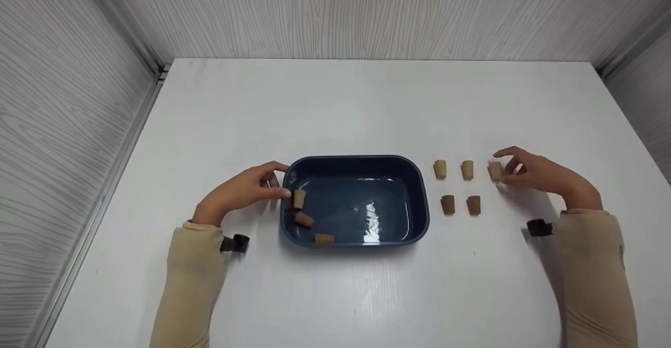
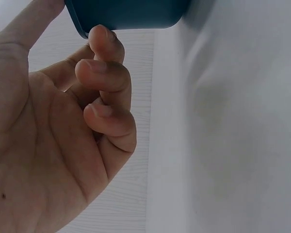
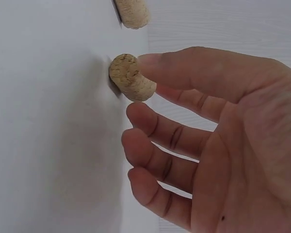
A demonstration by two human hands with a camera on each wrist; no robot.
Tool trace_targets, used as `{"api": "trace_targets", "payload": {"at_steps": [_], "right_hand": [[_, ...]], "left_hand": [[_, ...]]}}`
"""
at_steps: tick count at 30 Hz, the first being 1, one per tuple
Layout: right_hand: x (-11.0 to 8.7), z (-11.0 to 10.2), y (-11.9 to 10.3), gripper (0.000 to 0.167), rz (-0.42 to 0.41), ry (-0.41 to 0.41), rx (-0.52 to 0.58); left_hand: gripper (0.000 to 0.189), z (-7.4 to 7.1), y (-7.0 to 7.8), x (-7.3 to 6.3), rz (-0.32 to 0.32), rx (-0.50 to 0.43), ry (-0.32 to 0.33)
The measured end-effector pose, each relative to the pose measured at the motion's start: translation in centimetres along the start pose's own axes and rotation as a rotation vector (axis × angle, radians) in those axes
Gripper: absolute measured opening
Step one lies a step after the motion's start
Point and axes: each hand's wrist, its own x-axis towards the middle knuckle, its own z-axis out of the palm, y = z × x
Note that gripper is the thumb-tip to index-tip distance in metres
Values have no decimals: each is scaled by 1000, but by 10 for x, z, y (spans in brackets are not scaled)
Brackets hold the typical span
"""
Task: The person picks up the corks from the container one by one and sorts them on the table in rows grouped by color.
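Observation:
My left hand (image 1: pixel 246 185) grips the left end of a dark blue plastic basin (image 1: pixel 356 245), its thumb at the rim and its other fingers bent beside the outer wall. Inside the basin, toward its left and front, lie a light cork stopper (image 1: pixel 299 199), a brown cork stopper (image 1: pixel 304 219) and another brown stopper (image 1: pixel 324 238). On the right, my right hand (image 1: pixel 545 172) is at a light cork stopper (image 3: pixel 131 77) on the table. The thumb overlaps this stopper in the right wrist view; the index finger stands apart above it in the head view.
Two light cork stoppers, one at the left (image 1: pixel 440 169) and one in the middle (image 1: pixel 467 170), stand in line with the one by my right hand. Two darker stoppers (image 1: pixel 448 204) form a nearer row. The white table (image 1: pixel 335 107) meets wood-grain panels (image 1: pixel 335 18) behind.

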Motion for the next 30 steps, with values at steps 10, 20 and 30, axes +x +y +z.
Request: {"api": "trace_targets", "payload": {"at_steps": [10, 20, 30], "right_hand": [[-7, -5, -9, 51, -43, 61, -22], [-24, -11, -38, 50, -241, 181, 46], [-27, -17, -57, 51, -270, 264, 54]], "left_hand": [[60, 0, 2, 1, -5, -11, -3], [60, -1, 6, 3, -11, -9, -4], [58, -1, 4, 1, -5, -15, 4]]}}
